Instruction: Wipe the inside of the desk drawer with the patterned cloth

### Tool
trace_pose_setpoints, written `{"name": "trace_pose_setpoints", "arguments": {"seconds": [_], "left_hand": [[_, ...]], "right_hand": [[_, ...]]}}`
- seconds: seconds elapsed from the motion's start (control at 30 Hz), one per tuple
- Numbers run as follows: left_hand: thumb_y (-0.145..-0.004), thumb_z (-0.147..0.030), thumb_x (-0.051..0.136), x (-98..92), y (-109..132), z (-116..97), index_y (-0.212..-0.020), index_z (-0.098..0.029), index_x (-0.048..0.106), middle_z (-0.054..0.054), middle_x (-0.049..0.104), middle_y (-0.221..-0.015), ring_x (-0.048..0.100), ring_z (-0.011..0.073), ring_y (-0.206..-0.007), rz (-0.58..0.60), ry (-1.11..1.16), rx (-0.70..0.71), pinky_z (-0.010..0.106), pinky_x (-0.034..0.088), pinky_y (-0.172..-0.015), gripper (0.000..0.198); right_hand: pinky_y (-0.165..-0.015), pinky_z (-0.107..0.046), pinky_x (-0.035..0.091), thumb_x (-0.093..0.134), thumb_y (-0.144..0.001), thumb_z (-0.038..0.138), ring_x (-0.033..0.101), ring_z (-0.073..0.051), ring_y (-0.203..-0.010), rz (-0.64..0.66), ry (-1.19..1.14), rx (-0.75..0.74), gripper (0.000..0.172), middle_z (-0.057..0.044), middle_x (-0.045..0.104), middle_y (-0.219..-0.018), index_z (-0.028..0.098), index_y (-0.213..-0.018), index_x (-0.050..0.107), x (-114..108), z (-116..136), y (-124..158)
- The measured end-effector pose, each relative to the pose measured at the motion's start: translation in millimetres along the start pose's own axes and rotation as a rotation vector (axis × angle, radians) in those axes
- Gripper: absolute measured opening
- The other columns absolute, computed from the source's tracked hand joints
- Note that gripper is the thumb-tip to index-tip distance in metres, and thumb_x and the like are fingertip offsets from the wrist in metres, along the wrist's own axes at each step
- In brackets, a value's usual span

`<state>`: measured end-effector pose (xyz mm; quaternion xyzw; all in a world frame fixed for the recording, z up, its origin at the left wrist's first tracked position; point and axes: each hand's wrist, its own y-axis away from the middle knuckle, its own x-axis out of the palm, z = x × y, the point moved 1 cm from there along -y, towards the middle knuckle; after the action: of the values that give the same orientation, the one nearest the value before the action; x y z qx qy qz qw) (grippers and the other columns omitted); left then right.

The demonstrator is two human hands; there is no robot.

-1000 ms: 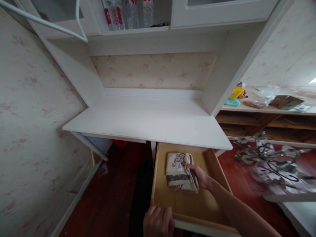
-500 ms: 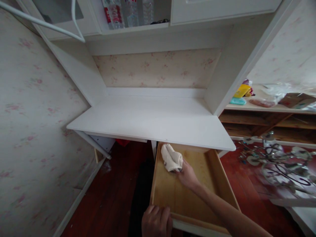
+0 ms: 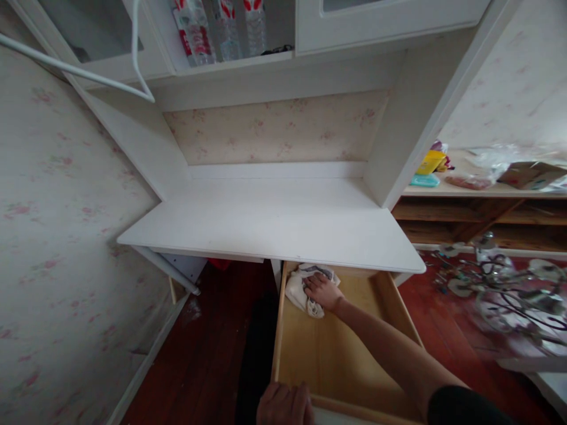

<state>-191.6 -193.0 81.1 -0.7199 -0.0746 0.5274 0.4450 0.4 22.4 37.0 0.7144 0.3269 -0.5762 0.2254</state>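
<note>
A pulled-out wooden drawer (image 3: 328,360) extends from under the white desk (image 3: 266,218). Deep in its back left corner my right hand (image 3: 323,291) presses a whitish cloth (image 3: 296,289) onto the bottom, fingers spread over the bunched fabric. Part of the cloth with grey markings shows beyond the fingers. At the drawer's front left corner, my left hand (image 3: 284,404) has its fingers curled over the front edge. The lower part of that hand is cut off by the picture's edge.
Plastic bottles (image 3: 230,32) stand on the hutch shelf above the desk. A white metal bar (image 3: 80,71) crosses the upper left. To the right are a low wooden shelf unit (image 3: 443,209) and a chandelier (image 3: 509,295) on the red floor (image 3: 195,366).
My right hand has turned palm down and pressed the cloth, earlier held bunched, against the drawer bottom, where it spreads wider. My left hand stays on the drawer front.
</note>
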Motion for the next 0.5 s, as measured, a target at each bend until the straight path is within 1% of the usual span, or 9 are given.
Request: {"name": "trace_pose_setpoints", "arguments": {"seconds": [0.07, 0.13, 0.23, 0.33, 0.4, 0.5], "left_hand": [[-0.079, -0.009, 0.048, -2.0, -1, 0, -0.087, -0.019, 0.060, -0.003, 0.055, -0.054, 0.050, 0.0132, -0.049, 0.021, 0.034, -0.011, 0.032, 0.035, -0.059, 0.018], [-0.081, -0.010, 0.048, -4.3, -2, 0, -0.090, -0.019, 0.060, -0.003, 0.056, -0.056, 0.051, 0.0135, -0.050, 0.050, 0.072, -0.025, 0.032, 0.035, -0.059, 0.018], [-0.084, -0.012, 0.047, -6.9, -1, -1, -0.094, -0.019, 0.060, -0.002, 0.058, -0.060, 0.052, 0.0137, -0.053, 0.084, 0.116, -0.040, 0.032, 0.036, -0.061, 0.017], [-0.086, -0.015, 0.048, -8.3, -1, -1, -0.095, -0.019, 0.061, -0.001, 0.058, -0.061, 0.052, 0.0144, -0.055, 0.111, 0.131, -0.057, 0.033, 0.036, -0.062, 0.016], [-0.087, -0.015, 0.048, -10.0, -2, -1, -0.095, -0.019, 0.061, -0.001, 0.057, -0.061, 0.051, 0.0144, -0.055, 0.115, 0.137, -0.048, 0.033, 0.036, -0.061, 0.015], [-0.087, -0.016, 0.048, -14.1, -5, -1, -0.094, -0.018, 0.061, -0.001, 0.058, -0.062, 0.053, 0.0147, -0.056, 0.142, 0.141, -0.034, 0.033, 0.037, -0.062, 0.014]], "right_hand": [[-0.097, -0.042, 0.040, 0.049, -0.093, 0.016, 0.058, -0.023, -0.109, 0.034, -0.001, 0.014, 0.019, -0.011, 0.064, -0.122, 0.017, -0.098, 0.067, -3, -10, 12], [-0.093, -0.040, 0.041, 0.047, -0.093, 0.015, 0.060, -0.022, -0.106, 0.083, -0.002, 0.040, 0.021, -0.012, 0.066, -0.118, 0.017, -0.100, 0.067, -6, -23, 32], [-0.088, -0.039, 0.042, 0.048, -0.091, 0.013, 0.062, -0.023, -0.101, 0.166, 0.002, 0.100, 0.021, -0.013, 0.069, -0.108, 0.016, -0.100, 0.068, -13, -46, 73], [-0.085, -0.038, 0.042, 0.051, -0.087, 0.010, 0.064, -0.024, -0.096, 0.250, 0.012, 0.187, 0.021, -0.015, 0.071, -0.100, 0.014, -0.098, 0.069, -21, -68, 116], [-0.086, -0.039, 0.041, 0.052, -0.086, 0.008, 0.065, -0.024, -0.094, 0.301, 0.019, 0.238, 0.022, -0.016, 0.071, -0.097, 0.013, -0.098, 0.070, -26, -76, 136], [-0.088, -0.040, 0.041, 0.051, -0.086, 0.009, 0.067, -0.025, -0.091, 0.361, 0.019, 0.277, 0.023, -0.016, 0.072, -0.093, 0.013, -0.100, 0.069, -33, -77, 149]]}}
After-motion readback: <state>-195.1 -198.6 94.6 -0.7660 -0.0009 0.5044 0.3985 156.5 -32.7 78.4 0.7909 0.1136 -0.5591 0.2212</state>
